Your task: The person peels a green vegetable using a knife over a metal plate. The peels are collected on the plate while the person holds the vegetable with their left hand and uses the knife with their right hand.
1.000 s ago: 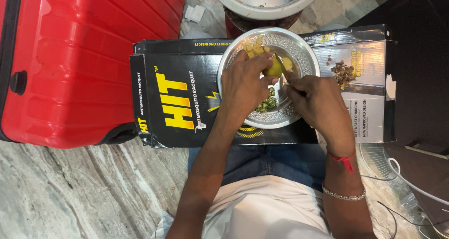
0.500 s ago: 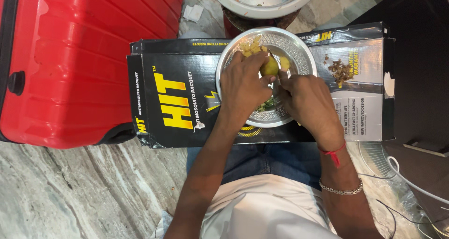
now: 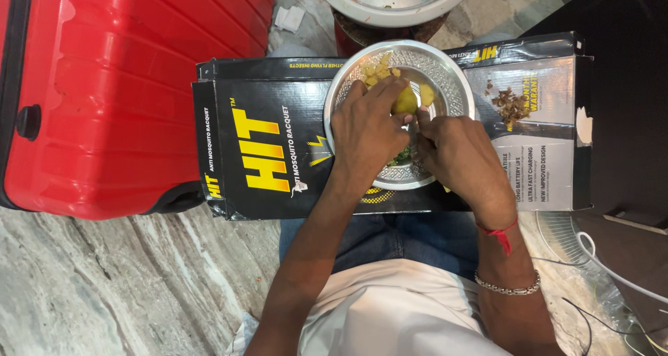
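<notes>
Left hand [image 3: 365,130] lies over the steel plate [image 3: 456,84], fingers curled around a yellow-green potato-like piece [image 3: 406,101], gripping it from the left side. Right hand [image 3: 456,147] sits just beside, fingertips pinched against the same piece at its lower right edge; whether it also holds a blade or peel can't be told, the fingers hide it. Both hands touch over the plate's middle. Plate has an embossed rim and holds small yellow cut chunks [image 3: 376,74] at its upper left, another pale yellow bit [image 3: 426,93] just right of the held piece, and some green scraps [image 3: 398,157] under the hands. Plate rests on a flat black cardboard box [image 3: 264,161] with yellow lettering, laid across the person's lap. Brown scraps [image 3: 511,105] lie on the box's grey right panel. Red hard-shell suitcase [image 3: 125,84] stands on the marble floor [image 3: 104,286] left of the box. Big white bowl [image 3: 390,1] sits beyond the plate, partly cut off. Right wrist wears a red thread [image 3: 501,232] and a silver bracelet [image 3: 508,286].
</notes>
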